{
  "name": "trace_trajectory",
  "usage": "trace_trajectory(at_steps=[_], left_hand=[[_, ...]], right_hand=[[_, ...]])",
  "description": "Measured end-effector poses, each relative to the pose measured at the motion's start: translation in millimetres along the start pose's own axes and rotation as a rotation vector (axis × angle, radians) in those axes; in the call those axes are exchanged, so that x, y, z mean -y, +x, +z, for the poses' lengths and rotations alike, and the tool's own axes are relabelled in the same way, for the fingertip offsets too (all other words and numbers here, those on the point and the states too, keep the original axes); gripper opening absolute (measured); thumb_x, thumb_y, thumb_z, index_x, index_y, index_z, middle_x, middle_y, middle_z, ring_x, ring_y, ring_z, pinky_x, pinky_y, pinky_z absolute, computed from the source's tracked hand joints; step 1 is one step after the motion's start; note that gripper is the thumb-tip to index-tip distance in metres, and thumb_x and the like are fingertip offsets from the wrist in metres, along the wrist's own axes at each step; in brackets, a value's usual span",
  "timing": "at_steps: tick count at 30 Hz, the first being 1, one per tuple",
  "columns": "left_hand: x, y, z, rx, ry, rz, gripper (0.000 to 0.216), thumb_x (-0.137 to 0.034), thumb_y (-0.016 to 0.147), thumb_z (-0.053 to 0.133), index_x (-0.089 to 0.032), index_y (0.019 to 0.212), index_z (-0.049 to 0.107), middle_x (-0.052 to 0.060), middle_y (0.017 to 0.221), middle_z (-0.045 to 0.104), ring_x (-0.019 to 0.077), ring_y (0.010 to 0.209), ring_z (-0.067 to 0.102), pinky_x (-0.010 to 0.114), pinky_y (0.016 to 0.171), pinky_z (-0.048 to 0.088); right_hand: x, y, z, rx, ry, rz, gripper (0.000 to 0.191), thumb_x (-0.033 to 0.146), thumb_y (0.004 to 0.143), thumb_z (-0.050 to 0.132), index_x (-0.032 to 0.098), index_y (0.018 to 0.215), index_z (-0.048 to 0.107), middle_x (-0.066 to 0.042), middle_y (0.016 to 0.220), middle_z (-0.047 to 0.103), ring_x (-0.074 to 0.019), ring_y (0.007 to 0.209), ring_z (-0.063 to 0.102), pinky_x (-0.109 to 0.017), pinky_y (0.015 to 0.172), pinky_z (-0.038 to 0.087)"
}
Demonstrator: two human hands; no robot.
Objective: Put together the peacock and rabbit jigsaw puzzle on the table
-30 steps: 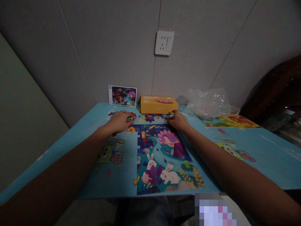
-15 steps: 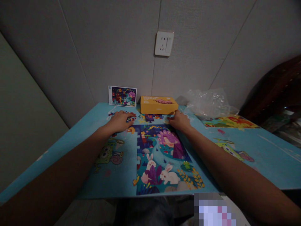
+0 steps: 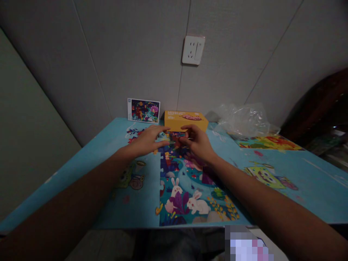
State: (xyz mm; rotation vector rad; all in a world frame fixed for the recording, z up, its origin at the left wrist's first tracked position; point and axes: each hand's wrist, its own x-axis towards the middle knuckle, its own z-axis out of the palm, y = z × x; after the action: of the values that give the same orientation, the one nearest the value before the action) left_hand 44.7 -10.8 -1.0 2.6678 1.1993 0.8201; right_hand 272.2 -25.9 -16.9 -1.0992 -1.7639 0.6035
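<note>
A partly assembled jigsaw puzzle with white rabbits and a stream lies on the blue table in front of me. My left hand hovers at its upper left edge, thumb and fingers spread, with nothing visible in it. Over the upper part of the puzzle is my right hand, its fingers curled and its thumb and index tip apart. I make out no piece in it. Loose puzzle pieces lie beyond my left hand. Dark joined pieces show between the hands, partly covered.
Against the wall a picture card stands upright beside a yellow box. To the right, a clear plastic bag rests near an orange and green picture sheet. The table's front edge runs below the puzzle.
Both hands have moved inward, the right one leftward over the puzzle's upper part. The joined dark pieces near the box now sit closer to the main puzzle. The view has shifted slightly.
</note>
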Motion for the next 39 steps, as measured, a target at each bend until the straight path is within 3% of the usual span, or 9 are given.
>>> trace_trajectory(at_steps=[2, 5, 13, 17, 22, 25, 31, 36, 39], left_hand=[[-9, -1, 4, 0.097, -0.068, 0.085, 0.036, -0.026, 0.086, 0.063, -0.019, 0.122, 0.063, 0.008, 0.117, 0.068, 0.0221, 0.108, 0.061, 0.035, 0.097, 0.045], [-15, -1, 8, 0.156, -0.119, 0.112, 0.027, -0.021, 0.088, 0.058, -0.019, 0.113, 0.068, 0.007, 0.110, 0.071, 0.0207, 0.100, 0.065, 0.034, 0.092, 0.047], [-17, -1, 3, 0.172, -0.137, 0.064, 0.025, -0.022, 0.086, 0.061, -0.019, 0.110, 0.069, 0.007, 0.103, 0.073, 0.0196, 0.093, 0.065, 0.033, 0.086, 0.047], [-18, -1, 0, 0.178, -0.139, 0.037, 0.016, -0.022, 0.084, 0.063, -0.020, 0.098, 0.071, 0.004, 0.095, 0.073, 0.0184, 0.087, 0.065, 0.032, 0.082, 0.047], [-18, -1, -1, 0.171, -0.133, 0.055, 0.010, -0.021, 0.084, 0.062, -0.019, 0.089, 0.070, 0.003, 0.088, 0.073, 0.0168, 0.082, 0.064, 0.030, 0.077, 0.045], [-16, -1, -1, 0.166, -0.133, 0.054, 0.011, -0.021, 0.085, 0.059, -0.019, 0.085, 0.070, 0.003, 0.084, 0.072, 0.0163, 0.079, 0.063, 0.030, 0.075, 0.045], [-11, 0, 0, 0.136, -0.079, 0.005, 0.012, -0.029, 0.082, 0.064, -0.020, 0.081, 0.071, 0.002, 0.078, 0.071, 0.0164, 0.074, 0.063, 0.030, 0.072, 0.044], [-14, -2, -1, 0.100, -0.164, -0.096, 0.015, -0.032, 0.084, 0.062, -0.019, 0.078, 0.068, 0.001, 0.074, 0.072, 0.0152, 0.069, 0.065, 0.028, 0.068, 0.045], [-15, -2, -2, 0.074, -0.220, -0.123, 0.019, -0.034, 0.083, 0.065, -0.018, 0.095, 0.065, 0.001, 0.073, 0.073, 0.0158, 0.067, 0.066, 0.028, 0.069, 0.045]], right_hand=[[5, -7, 10, 0.158, 0.047, -0.033, 0.035, 0.025, 0.075, 0.063, 0.017, 0.109, 0.059, 0.003, 0.074, 0.055, -0.0125, 0.067, 0.053, -0.026, 0.066, 0.045], [2, -10, 14, 0.232, 0.031, -0.038, 0.034, 0.027, 0.076, 0.065, 0.017, 0.109, 0.061, 0.004, 0.070, 0.053, -0.0120, 0.064, 0.051, -0.024, 0.061, 0.042], [1, -7, 1, 0.285, -0.036, -0.012, 0.027, 0.026, 0.080, 0.058, 0.013, 0.102, 0.067, 0.001, 0.067, 0.057, -0.0121, 0.059, 0.052, -0.024, 0.057, 0.040], [3, -8, 1, 0.310, -0.027, 0.033, 0.016, 0.029, 0.080, 0.058, 0.014, 0.080, 0.064, -0.001, 0.065, 0.061, -0.0123, 0.057, 0.053, -0.024, 0.055, 0.039], [2, -7, 0, 0.301, -0.080, 0.012, 0.025, 0.032, 0.081, 0.053, 0.016, 0.063, 0.057, 0.000, 0.057, 0.054, -0.0110, 0.054, 0.046, -0.023, 0.050, 0.033], [4, -7, -1, 0.311, -0.064, 0.005, 0.027, 0.033, 0.082, 0.050, 0.016, 0.061, 0.054, 0.001, 0.055, 0.050, -0.0104, 0.053, 0.043, -0.023, 0.049, 0.031], [6, -8, -3, 0.460, -0.075, 0.016, 0.021, 0.033, 0.079, 0.056, 0.016, 0.068, 0.058, 0.002, 0.055, 0.052, -0.0098, 0.050, 0.042, -0.023, 0.049, 0.030], [1, -7, 0, 0.349, -0.086, 0.022, 0.022, 0.036, 0.084, 0.052, 0.017, 0.073, 0.057, 0.000, 0.062, 0.058, -0.0119, 0.055, 0.049, -0.024, 0.053, 0.035], [-2, -6, 1, 0.247, -0.098, -0.007, 0.025, 0.038, 0.087, 0.049, 0.018, 0.073, 0.054, 0.001, 0.063, 0.056, -0.0121, 0.057, 0.049, -0.024, 0.054, 0.035]])
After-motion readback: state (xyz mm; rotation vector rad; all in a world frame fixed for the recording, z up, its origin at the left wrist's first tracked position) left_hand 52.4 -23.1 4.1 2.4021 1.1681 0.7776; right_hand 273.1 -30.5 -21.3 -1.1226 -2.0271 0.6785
